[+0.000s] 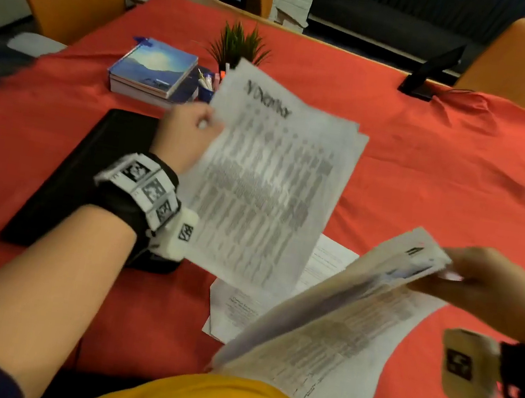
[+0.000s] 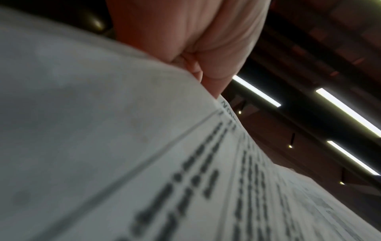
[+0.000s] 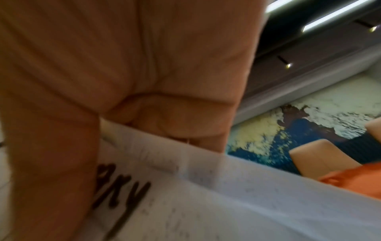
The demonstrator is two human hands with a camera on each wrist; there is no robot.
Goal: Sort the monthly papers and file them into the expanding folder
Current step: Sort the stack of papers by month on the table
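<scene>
My left hand point(image 1: 192, 134) pinches the left edge of a small sheaf of printed papers point(image 1: 266, 185) with a handwritten month title, held tilted above the table. In the left wrist view the same papers point(image 2: 144, 163) fill the frame under the curled fingers point(image 2: 193, 65). My right hand point(image 1: 479, 286) grips the far end of a thicker stack of papers point(image 1: 338, 319) that droops toward my lap. The right wrist view shows that stack point(image 3: 206, 195) under the thumb, with dark lettering. The black expanding folder point(image 1: 88, 172) lies closed on the table under my left wrist.
More loose sheets point(image 1: 237, 311) lie on the red tablecloth point(image 1: 428, 176) below the held papers. A stack of books point(image 1: 156, 70), a pen cup point(image 1: 207, 86) and a small plant point(image 1: 239, 45) stand behind the folder. A black stand point(image 1: 429, 74) and orange chairs point(image 1: 520, 60) are at the far edge.
</scene>
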